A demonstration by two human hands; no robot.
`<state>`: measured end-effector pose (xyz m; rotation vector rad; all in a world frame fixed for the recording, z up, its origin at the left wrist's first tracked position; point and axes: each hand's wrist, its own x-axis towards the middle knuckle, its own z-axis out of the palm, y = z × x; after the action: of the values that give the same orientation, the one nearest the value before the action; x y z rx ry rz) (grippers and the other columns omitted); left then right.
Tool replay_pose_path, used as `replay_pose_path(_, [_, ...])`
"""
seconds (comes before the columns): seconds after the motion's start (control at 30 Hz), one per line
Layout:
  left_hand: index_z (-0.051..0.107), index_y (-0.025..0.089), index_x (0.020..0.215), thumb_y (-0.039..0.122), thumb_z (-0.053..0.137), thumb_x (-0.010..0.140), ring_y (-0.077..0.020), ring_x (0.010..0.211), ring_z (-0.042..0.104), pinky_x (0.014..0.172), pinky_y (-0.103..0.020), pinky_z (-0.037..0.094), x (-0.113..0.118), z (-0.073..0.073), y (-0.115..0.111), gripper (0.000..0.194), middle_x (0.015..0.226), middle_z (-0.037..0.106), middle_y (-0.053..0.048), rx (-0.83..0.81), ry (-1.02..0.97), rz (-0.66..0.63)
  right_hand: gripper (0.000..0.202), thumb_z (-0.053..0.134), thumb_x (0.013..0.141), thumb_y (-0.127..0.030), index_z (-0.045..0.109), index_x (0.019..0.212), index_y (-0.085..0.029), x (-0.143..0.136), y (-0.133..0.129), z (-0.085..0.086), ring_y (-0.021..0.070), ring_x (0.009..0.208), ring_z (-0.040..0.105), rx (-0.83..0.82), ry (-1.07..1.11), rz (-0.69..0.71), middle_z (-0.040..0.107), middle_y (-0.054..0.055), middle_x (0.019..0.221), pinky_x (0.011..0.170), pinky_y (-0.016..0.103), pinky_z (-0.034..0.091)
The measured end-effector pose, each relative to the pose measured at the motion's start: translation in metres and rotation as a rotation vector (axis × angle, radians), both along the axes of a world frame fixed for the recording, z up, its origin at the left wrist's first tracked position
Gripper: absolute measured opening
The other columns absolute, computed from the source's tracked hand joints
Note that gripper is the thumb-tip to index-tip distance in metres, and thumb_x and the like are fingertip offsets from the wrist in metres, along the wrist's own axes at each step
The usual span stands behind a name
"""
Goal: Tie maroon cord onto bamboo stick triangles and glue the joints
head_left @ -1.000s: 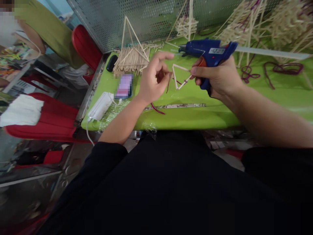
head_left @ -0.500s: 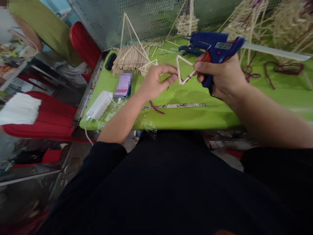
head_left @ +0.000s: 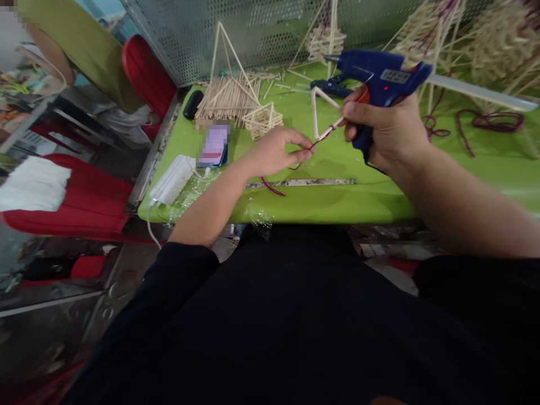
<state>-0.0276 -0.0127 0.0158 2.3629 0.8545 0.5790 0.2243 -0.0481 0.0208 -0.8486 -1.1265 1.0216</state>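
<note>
My right hand (head_left: pixel 386 124) grips a blue hot glue gun (head_left: pixel 371 76), its nozzle aimed left and a long glue stick (head_left: pixel 476 90) sticking out behind. The same hand's thumb and fingertips pinch one corner of a small triangle of wooden sticks (head_left: pixel 314 115). A purple cord (head_left: pixel 327 133) is tied round the triangle's lower stick. My left hand (head_left: pixel 280 152) pinches that cord between thumb and finger, just below and left of the triangle. The cord's loose end (head_left: pixel 273 188) lies on the green tabletop below my left wrist.
Left of my hands lie a bundle of sticks (head_left: pixel 228 101), a small stick structure (head_left: pixel 262 119), a phone (head_left: pixel 214 145) and a white power bank (head_left: pixel 172 179). Dark blue pliers (head_left: pixel 331 88) rest behind the triangle. Larger stick structures (head_left: pixel 502 50) stand back right. A flat strip (head_left: pixel 320 181) lies in front.
My left hand has moved down and slightly right, drawing the cord out from the triangle. The triangle and glue gun have shifted a little right and up.
</note>
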Motion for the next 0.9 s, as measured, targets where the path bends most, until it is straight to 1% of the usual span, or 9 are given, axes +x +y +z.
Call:
replay_pose_path(0.1, [0.074,0.029,0.148,0.038,0.088,0.098,-0.0307,0.142,0.076,0.129,-0.062,0.058,-0.005,-0.005,0.008,0.053,0.153,0.077,-0.009,0.085,-0.069,0.033,0.030,0.109,0.066,-0.037,0.082,0.078,-0.034,0.000,-0.001,-0.002,0.0204,0.064,0.059,0.021,-0.040,-0.039,0.076,0.001,0.080,0.054,0.042,0.044])
replay_pose_path(0.17, [0.068,0.032,0.154,0.038,0.083,0.102,-0.0299,0.142,0.077,0.125,-0.061,0.061,-0.007,-0.010,0.014,0.054,0.153,0.076,-0.010,0.123,-0.151,0.058,0.028,0.108,0.068,-0.037,0.083,0.078,-0.037,0.000,0.000,-0.004,0.0222,0.066,0.059,0.019,-0.054,-0.057,0.076,0.001,0.081,0.058,0.044,0.045])
replay_pose_path(0.27, [0.071,0.036,0.146,0.045,0.074,0.108,-0.0263,0.130,0.083,0.113,-0.056,0.068,-0.006,-0.014,0.017,0.039,0.137,0.081,-0.007,0.123,-0.255,0.078,0.030,0.110,0.064,-0.036,0.082,0.076,-0.036,0.000,0.002,-0.004,0.0224,0.065,0.059,0.014,-0.041,-0.063,0.074,0.001,0.079,0.058,0.044,0.046])
replay_pose_path(0.33, [0.072,0.036,0.142,0.052,0.069,0.111,-0.0247,0.127,0.084,0.111,-0.054,0.070,-0.002,-0.015,0.016,0.035,0.127,0.083,-0.004,0.079,-0.309,0.086,0.032,0.110,0.061,-0.036,0.082,0.075,-0.035,-0.001,0.003,-0.004,0.0211,0.063,0.057,0.011,-0.033,-0.062,0.073,0.000,0.079,0.057,0.043,0.045])
replay_pose_path(0.43, [0.072,0.034,0.140,0.070,0.062,0.110,-0.0235,0.124,0.085,0.109,-0.053,0.071,0.002,-0.012,0.010,0.048,0.123,0.083,-0.004,-0.023,-0.420,0.070,0.031,0.109,0.062,-0.037,0.081,0.076,-0.036,-0.002,0.000,-0.004,0.0215,0.065,0.058,0.000,-0.049,-0.062,0.074,0.000,0.079,0.057,0.043,0.047])
replay_pose_path(0.53, [0.079,0.032,0.127,0.082,0.061,0.104,-0.0200,0.103,0.086,0.094,-0.045,0.074,0.001,-0.007,0.004,0.058,0.111,0.084,-0.002,-0.098,-0.539,0.004,0.032,0.110,0.065,-0.039,0.080,0.078,-0.036,-0.005,-0.002,-0.006,0.0222,0.068,0.061,0.001,-0.087,-0.078,0.074,-0.001,0.079,0.060,0.043,0.051])
replay_pose_path(0.63, [0.081,0.027,0.100,0.082,0.061,0.104,-0.0153,0.080,0.080,0.075,-0.036,0.069,0.000,-0.003,-0.002,0.059,0.088,0.080,-0.002,-0.133,-0.489,0.037,0.035,0.111,0.069,-0.040,0.080,0.082,-0.033,-0.006,-0.001,-0.010,0.0197,0.063,0.061,0.070,-0.086,-0.099,0.074,-0.001,0.078,0.059,0.045,0.055])
replay_pose_path(0.7, [0.079,0.025,0.090,0.080,0.065,0.102,-0.0135,0.070,0.076,0.066,-0.033,0.064,0.001,-0.003,-0.006,0.058,0.078,0.077,-0.001,-0.132,-0.429,0.065,0.036,0.111,0.072,-0.039,0.079,0.085,-0.030,-0.007,0.001,-0.013,0.0184,0.060,0.062,0.120,-0.099,-0.122,0.075,0.001,0.079,0.060,0.045,0.058])
replay_pose_path(0.9, [0.079,0.024,0.089,0.069,0.075,0.102,-0.0127,0.065,0.073,0.062,-0.031,0.061,0.003,-0.003,-0.008,0.046,0.074,0.078,-0.002,-0.116,-0.376,0.054,0.033,0.111,0.075,-0.031,0.079,0.084,-0.031,-0.006,0.005,-0.018,0.0196,0.057,0.065,0.205,-0.117,-0.183,0.077,0.001,0.078,0.055,0.045,0.061])
